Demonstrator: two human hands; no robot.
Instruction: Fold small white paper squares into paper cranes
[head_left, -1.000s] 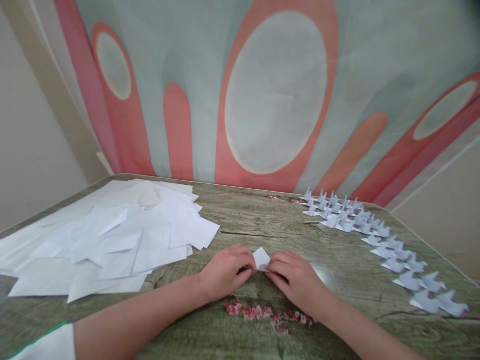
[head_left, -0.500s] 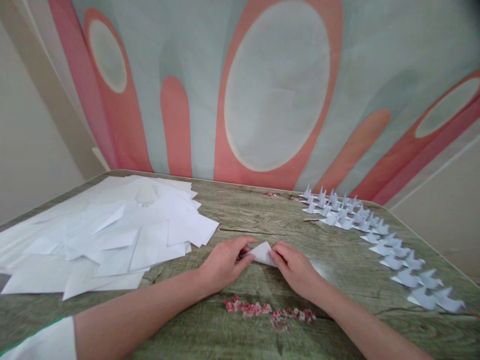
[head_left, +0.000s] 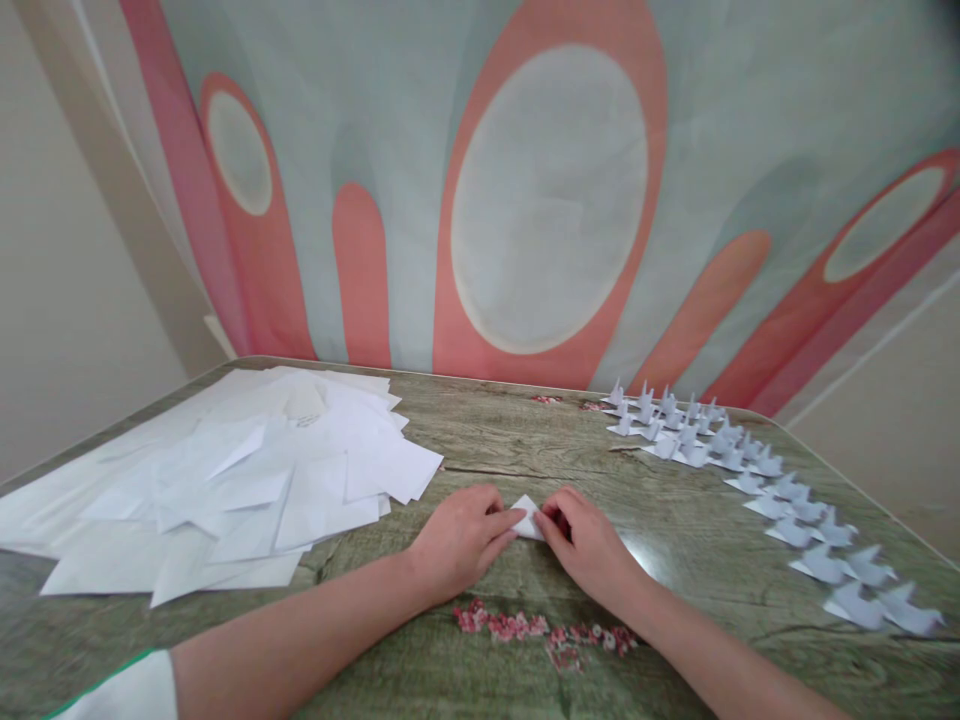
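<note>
A small folded piece of white paper (head_left: 527, 520) lies low over the table between my two hands, its pointed top facing away from me. My left hand (head_left: 466, 535) pinches its left side, with the thumb and fingertips on the paper. On the right side, my right hand (head_left: 581, 530) grips the edge between thumb and curled fingers. The lower part of the folded paper is partly covered by my fingertips.
A spread pile of white paper sheets (head_left: 315, 510) covers the table's left side. Several folded white paper cranes (head_left: 814, 562) stand in rows along the right edge. The wood-grain table (head_left: 480, 420) bears printed pink flowers (head_left: 517, 625). A patterned backdrop (head_left: 412, 250) hangs behind.
Both hands have drawn a little closer together on the paper, and less of it shows between them. My left fingertips now lie further over it. The camera view has shifted slightly.
</note>
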